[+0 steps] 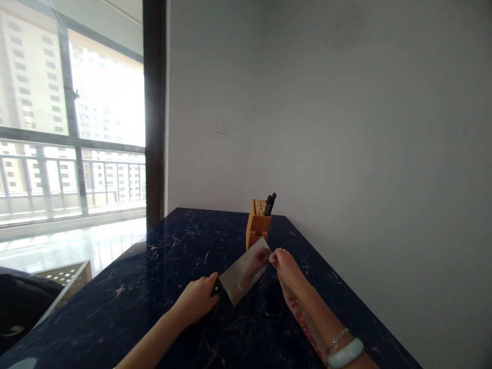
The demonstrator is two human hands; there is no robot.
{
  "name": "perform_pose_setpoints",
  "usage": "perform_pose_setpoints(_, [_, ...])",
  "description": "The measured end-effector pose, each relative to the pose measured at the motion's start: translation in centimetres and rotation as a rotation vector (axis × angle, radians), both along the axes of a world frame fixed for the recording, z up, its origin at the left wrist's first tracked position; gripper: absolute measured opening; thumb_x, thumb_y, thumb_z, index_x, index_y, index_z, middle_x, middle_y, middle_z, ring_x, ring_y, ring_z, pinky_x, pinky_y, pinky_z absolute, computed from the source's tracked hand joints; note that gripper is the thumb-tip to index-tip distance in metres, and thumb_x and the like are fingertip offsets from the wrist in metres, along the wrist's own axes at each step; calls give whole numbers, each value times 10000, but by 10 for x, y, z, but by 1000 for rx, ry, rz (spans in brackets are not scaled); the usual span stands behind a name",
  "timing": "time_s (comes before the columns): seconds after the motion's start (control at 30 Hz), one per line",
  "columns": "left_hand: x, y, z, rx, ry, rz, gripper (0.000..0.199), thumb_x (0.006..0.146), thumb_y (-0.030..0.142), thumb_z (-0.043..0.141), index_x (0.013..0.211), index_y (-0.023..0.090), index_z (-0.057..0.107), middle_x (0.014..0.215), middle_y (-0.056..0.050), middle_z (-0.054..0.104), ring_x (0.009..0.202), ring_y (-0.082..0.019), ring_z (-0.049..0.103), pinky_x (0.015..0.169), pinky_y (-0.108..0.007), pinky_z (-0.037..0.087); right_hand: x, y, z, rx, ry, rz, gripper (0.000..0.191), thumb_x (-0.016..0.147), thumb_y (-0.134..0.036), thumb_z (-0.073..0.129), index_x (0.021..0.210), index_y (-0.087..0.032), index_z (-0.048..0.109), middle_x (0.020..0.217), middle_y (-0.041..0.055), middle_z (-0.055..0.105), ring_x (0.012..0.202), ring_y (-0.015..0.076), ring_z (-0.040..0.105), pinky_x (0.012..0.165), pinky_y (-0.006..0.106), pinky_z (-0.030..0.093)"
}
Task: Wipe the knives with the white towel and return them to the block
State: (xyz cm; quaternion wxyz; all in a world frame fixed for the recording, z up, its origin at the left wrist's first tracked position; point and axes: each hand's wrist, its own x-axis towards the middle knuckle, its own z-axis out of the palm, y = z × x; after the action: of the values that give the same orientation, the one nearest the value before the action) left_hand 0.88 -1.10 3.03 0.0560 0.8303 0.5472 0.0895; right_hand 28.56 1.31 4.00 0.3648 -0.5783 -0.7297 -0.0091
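Note:
A cleaver (242, 274) with a wide shiny blade and black handle is held above the dark blue marbled table (184, 241). Wrapped round its handle is my left hand (198, 299). My right hand (282, 261) is closed at the blade's far right end, its fingers pressed together; what they pinch is too small to make out. A pale cloth strip with red lettering (303, 320) hangs down along my right forearm. Just behind the blade stands a wooden knife block (258, 223), with black-handled tools (270, 204) in its right side.
Grey walls (326, 154) meet behind the table and run along its right side. To the left are a large window (107, 97) and a dark frame post (155, 113). A black item (26, 302) on a perforated chair lies beyond the left edge.

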Motion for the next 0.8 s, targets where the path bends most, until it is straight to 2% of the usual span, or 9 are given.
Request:
perform_pose_setpoints(0.13, [1, -1, -1, 16, 6, 18, 249, 736, 251, 413, 978, 220, 463, 879, -47, 645, 827, -216, 620, 662, -277, 433, -4, 2, 5, 2, -102, -41, 156, 682, -36, 441, 698, -184, 488, 733, 33, 528, 754, 165, 471, 687, 253, 313])
perform_pose_setpoints(0.23, [3, -1, -2, 27, 11, 34, 289, 732, 262, 426, 1015, 221, 461, 891, -51, 647, 824, -218, 619, 665, -283, 432, -14, 11, 19, 24, -154, -81, 129, 708, -57, 447, 756, -172, 479, 757, 50, 522, 771, 178, 455, 692, 267, 303])
perform_pose_setpoints(0.4, [4, -1, -2, 16, 10, 21, 231, 730, 255, 424, 953, 229, 476, 859, -36, 651, 803, -211, 625, 643, -269, 428, -39, 24, 37, 62, -194, -77, 116, 764, -82, 408, 811, -174, 460, 849, 62, 522, 814, 171, 441, 727, 265, 308])
perform_pose_setpoints(0.53, [2, 0, -3, 30, 29, 18, 200, 724, 260, 416, 909, 225, 483, 841, -42, 650, 800, -224, 628, 633, -277, 433, -62, 15, 29, 72, -223, -34, 150, 755, -60, 398, 827, -175, 461, 863, 65, 512, 836, 173, 436, 731, 268, 319])
perform_pose_setpoints(0.8, [1, -1, -6, 52, -12, 3, 213, 720, 263, 421, 917, 229, 496, 832, -33, 661, 791, -226, 634, 640, -278, 438, -117, -33, 9, 100, -202, 255, 176, 723, -29, 392, 797, -175, 456, 857, 52, 501, 840, 172, 416, 748, 290, 326])
